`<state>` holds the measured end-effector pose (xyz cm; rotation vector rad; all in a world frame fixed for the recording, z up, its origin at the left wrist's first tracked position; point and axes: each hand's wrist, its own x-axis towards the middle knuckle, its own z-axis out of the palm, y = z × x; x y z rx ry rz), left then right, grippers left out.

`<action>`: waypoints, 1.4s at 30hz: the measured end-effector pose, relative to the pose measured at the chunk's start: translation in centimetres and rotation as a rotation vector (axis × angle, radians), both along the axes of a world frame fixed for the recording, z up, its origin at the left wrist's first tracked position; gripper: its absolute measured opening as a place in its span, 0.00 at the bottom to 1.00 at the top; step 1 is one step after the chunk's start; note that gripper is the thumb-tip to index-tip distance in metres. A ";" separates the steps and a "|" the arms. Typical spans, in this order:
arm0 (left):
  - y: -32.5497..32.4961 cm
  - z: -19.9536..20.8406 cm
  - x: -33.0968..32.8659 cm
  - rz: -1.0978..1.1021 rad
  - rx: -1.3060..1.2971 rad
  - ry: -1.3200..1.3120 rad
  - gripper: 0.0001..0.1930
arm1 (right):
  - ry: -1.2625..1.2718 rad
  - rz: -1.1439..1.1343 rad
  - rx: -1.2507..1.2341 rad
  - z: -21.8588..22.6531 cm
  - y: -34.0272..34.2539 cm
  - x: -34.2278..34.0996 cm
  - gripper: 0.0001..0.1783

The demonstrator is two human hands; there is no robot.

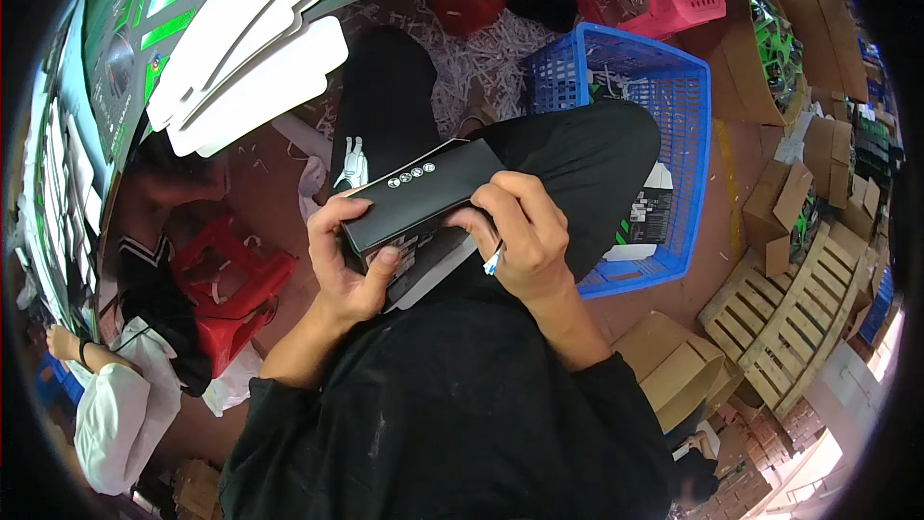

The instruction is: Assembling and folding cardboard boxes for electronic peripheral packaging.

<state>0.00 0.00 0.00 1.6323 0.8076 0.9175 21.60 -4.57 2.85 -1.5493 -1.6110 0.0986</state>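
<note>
A black folding carton box (428,191) with a row of small white round symbols is held tilted above my lap. My left hand (345,265) closes on its left end, thumb underneath near the front edge and fingers on top. At the right end, my right hand (525,236) grips the box with curled fingers. A small white and blue strip (493,260) sticks out by the right fingers; what it is I cannot make out. The box's far flap stands slightly raised. Its underside and lower flap are partly hidden by my hands.
A stack of flat printed cartons (250,58) rises at the left. A blue plastic basket (701,164) with boxes inside stands beside my right knee. Red stools (231,274), a pink basket (664,14), shredded paper (472,77), wooden pallets (784,318) and open cardboard boxes (664,356) lie around.
</note>
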 end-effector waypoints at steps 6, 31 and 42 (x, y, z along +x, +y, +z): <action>0.3 0.0 -0.1 0.019 -0.004 0.002 0.27 | 0.054 0.067 -0.132 0.4 -0.1 0.4 0.18; 0.7 0.1 0.4 -0.088 0.053 -0.040 0.28 | 0.060 0.107 -0.111 0.0 -0.3 2.2 0.20; 2.7 2.5 0.1 -0.204 -0.035 -0.400 0.36 | 0.830 0.279 -0.132 -0.4 -0.7 3.6 0.47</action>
